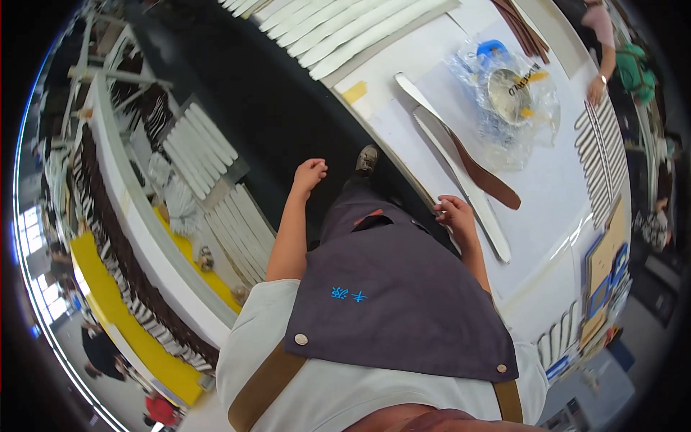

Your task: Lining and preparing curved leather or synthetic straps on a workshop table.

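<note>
My left hand (311, 177) hangs over the dark floor, away from any table, its fingers loosely curled in with nothing seen in them. At the edge of the white worktable (425, 155) is my right hand (456, 216), fingers bent and apart, with no held object visible. Closest to it on the table lies a long white strap (471, 194) with a notched end. A second strap, white at its far end and brown (482, 178) toward its near end, crosses beside it.
Clear plastic wrap (529, 133) surrounds a round container (508, 95) farther along the table. White strips (338, 32) are laid out at the far end, brown strips (522, 29) nearby. Another person's hand (596, 91) touches a row of straps (599, 158). Racks with strips (200, 150) stand left.
</note>
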A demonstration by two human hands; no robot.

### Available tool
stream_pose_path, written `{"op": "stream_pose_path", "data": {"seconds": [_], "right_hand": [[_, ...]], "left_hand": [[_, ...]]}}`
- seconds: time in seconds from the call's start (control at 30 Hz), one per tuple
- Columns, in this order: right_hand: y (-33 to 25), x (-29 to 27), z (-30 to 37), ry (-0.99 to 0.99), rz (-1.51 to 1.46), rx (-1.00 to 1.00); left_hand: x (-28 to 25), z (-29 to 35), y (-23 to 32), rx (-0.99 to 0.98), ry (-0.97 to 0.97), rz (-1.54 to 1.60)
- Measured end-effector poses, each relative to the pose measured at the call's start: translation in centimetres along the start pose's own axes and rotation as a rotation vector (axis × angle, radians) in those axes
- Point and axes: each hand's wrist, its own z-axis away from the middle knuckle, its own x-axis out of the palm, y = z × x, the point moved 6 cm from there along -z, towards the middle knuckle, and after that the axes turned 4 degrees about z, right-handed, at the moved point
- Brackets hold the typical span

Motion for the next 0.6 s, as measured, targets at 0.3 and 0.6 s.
{"op": "stream_pose_path", "data": {"seconds": [0.3, 0.6], "right_hand": [[1.8, -4.4, 1.3, 0.420, -0.078, 0.093], [-2.5, 2.3, -2.9, 0.190, 0.301, 0.087]], "left_hand": [[1.5, -11.6, 15.6, 0.362, 0.156, 0.080], [1.3, -14.6, 16.1, 0.080, 0.021, 0.525]]}}
